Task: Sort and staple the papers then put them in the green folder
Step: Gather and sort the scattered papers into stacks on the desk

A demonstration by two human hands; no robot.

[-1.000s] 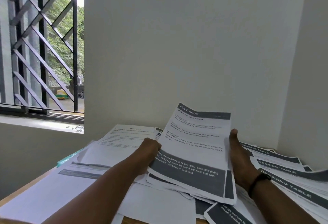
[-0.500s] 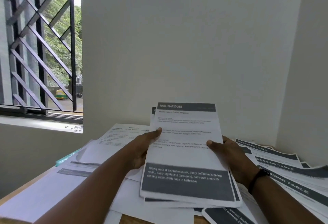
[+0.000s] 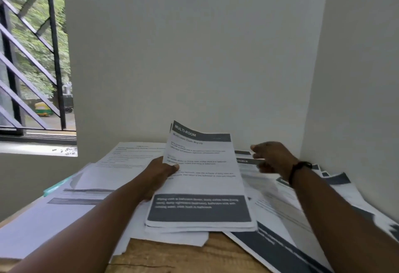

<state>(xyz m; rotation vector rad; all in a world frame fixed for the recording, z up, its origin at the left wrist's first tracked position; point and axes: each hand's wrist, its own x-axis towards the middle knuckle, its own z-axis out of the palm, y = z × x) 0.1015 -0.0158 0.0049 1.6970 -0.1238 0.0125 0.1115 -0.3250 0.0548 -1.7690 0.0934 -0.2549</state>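
Observation:
My left hand (image 3: 158,175) grips the left edge of a small stack of "MULTI-ROOM" papers (image 3: 200,184), thumb on top, with the stack's near end resting on the table and its far end lifted. My right hand (image 3: 273,157) hovers to the right of the stack above the "DRESSING TABLE" papers (image 3: 302,203), fingers loosely extended and holding nothing. A teal-green folder edge (image 3: 57,186) pokes out from under loose sheets at the left. No stapler is visible.
Loose printed sheets (image 3: 121,164) cover most of the wooden table (image 3: 172,255). White walls close in behind and on the right, forming a corner. A barred window (image 3: 32,78) is at the left.
My right hand has let go of the MULTI-ROOM stack and moved right, over the other papers. My left hand still holds the stack, which has tilted slightly.

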